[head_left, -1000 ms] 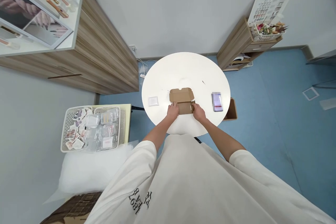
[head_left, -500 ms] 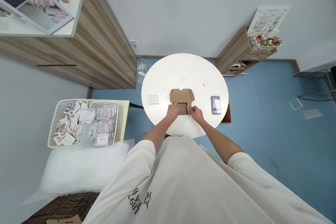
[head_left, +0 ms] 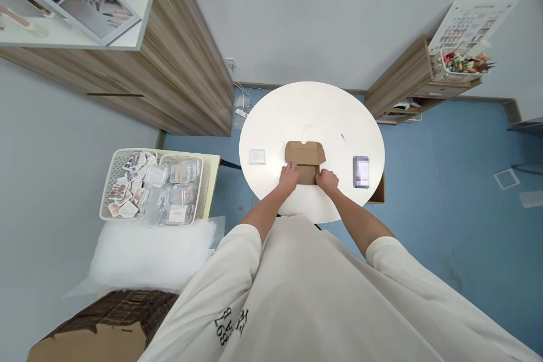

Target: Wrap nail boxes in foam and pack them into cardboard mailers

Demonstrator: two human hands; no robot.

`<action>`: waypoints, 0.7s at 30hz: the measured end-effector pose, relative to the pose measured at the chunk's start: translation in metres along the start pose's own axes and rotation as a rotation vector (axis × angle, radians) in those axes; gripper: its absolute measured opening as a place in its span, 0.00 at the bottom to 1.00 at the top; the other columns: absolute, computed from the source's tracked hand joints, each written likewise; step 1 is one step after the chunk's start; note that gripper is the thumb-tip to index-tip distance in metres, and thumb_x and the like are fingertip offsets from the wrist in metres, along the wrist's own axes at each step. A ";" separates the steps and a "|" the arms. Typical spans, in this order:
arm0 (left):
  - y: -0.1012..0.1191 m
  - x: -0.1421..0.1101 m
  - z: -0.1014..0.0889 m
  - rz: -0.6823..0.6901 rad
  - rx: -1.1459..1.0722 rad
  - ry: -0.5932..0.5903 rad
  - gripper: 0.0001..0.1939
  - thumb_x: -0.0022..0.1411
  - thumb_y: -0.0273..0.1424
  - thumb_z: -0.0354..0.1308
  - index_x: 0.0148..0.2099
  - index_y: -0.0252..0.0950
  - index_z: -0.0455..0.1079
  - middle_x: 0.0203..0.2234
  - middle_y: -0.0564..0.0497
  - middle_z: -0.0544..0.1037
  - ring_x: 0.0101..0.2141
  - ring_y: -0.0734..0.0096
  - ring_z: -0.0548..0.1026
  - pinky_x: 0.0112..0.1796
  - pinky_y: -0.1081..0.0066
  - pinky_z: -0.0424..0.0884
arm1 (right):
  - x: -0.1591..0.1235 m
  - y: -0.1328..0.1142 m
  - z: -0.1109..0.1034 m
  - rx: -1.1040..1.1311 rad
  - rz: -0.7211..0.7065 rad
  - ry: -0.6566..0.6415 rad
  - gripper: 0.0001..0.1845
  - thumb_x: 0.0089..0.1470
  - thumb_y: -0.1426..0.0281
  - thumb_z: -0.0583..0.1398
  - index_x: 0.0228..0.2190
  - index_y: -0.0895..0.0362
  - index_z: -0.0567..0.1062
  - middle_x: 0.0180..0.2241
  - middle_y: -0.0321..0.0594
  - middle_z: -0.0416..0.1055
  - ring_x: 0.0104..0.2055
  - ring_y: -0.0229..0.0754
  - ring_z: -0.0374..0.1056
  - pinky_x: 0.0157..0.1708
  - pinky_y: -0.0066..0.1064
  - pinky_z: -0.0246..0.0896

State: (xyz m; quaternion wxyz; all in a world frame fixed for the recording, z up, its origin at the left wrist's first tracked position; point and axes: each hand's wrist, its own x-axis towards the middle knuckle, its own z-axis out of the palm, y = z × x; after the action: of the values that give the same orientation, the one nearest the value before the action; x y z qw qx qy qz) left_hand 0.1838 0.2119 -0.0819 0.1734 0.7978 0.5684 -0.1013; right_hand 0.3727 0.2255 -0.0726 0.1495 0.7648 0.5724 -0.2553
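Observation:
A small brown cardboard box [head_left: 306, 174] lies on the white round table [head_left: 311, 110], its lid flap raised toward the far side. My left hand [head_left: 289, 177] grips the box's left side, fingers curled over the edge. On the opposite side my right hand [head_left: 328, 181] is closed on the right wall. The inside of the box shows bare cardboard between my hands. To the left on the table lies a small clear-and-white flat packet [head_left: 257, 156]. A blurred, purple-edged phone-like item [head_left: 361, 172] rests to the right.
White baskets [head_left: 203, 192] of clear packs and printed cards stand on a side table at left, beside white foam sheeting [head_left: 153, 254]. A wooden cabinet [head_left: 190, 51] stands behind them. At back right is a small shelf unit [head_left: 403, 76]. An open carton [head_left: 97, 342] is at lower left.
My right hand has closed further around the box's right side, and the right side flap that stuck inward is now folded against the wall. The camera view has shifted slightly left.

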 end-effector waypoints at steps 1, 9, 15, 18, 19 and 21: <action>0.000 0.000 0.001 -0.002 -0.007 0.002 0.38 0.57 0.25 0.65 0.68 0.31 0.61 0.61 0.33 0.63 0.53 0.49 0.67 0.50 0.59 0.61 | 0.000 0.000 0.001 -0.008 -0.004 0.008 0.14 0.62 0.64 0.55 0.41 0.56 0.78 0.43 0.52 0.76 0.45 0.53 0.74 0.41 0.38 0.65; -0.003 0.000 0.002 0.018 -0.033 0.013 0.40 0.58 0.27 0.66 0.70 0.30 0.58 0.60 0.32 0.64 0.54 0.46 0.67 0.51 0.57 0.62 | -0.003 -0.002 0.002 0.006 -0.039 0.046 0.15 0.63 0.67 0.53 0.42 0.57 0.78 0.42 0.56 0.75 0.45 0.57 0.74 0.41 0.42 0.66; -0.002 -0.003 -0.006 0.014 -0.020 0.000 0.39 0.59 0.27 0.66 0.69 0.31 0.58 0.59 0.32 0.65 0.53 0.48 0.68 0.51 0.58 0.61 | -0.014 0.012 -0.003 0.090 -0.182 0.022 0.17 0.66 0.61 0.54 0.52 0.55 0.69 0.48 0.51 0.72 0.47 0.52 0.71 0.43 0.39 0.65; -0.003 -0.005 -0.011 0.019 -0.003 -0.005 0.38 0.58 0.27 0.66 0.68 0.30 0.59 0.58 0.33 0.66 0.52 0.49 0.69 0.50 0.59 0.61 | -0.021 0.015 -0.005 0.104 -0.336 0.048 0.30 0.62 0.61 0.59 0.62 0.53 0.59 0.60 0.51 0.62 0.53 0.51 0.67 0.45 0.37 0.65; -0.002 -0.006 -0.013 0.020 0.003 -0.007 0.38 0.58 0.27 0.66 0.68 0.30 0.59 0.58 0.33 0.66 0.51 0.50 0.69 0.49 0.59 0.61 | -0.023 0.015 -0.005 0.081 -0.386 0.047 0.36 0.59 0.61 0.62 0.64 0.52 0.55 0.64 0.51 0.57 0.55 0.52 0.65 0.46 0.37 0.65; -0.002 -0.008 -0.016 0.024 0.013 -0.012 0.38 0.58 0.27 0.66 0.68 0.30 0.59 0.57 0.34 0.67 0.51 0.50 0.70 0.49 0.60 0.62 | -0.023 0.012 -0.005 0.009 -0.450 0.029 0.46 0.56 0.62 0.65 0.67 0.50 0.49 0.68 0.51 0.49 0.58 0.55 0.62 0.47 0.38 0.66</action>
State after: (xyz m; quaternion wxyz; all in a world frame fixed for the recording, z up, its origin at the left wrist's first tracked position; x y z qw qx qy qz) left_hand 0.1785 0.2122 -0.0643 0.1729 0.8052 0.5570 -0.1078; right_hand 0.3807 0.2063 -0.0564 0.0770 0.6223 0.7293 -0.2738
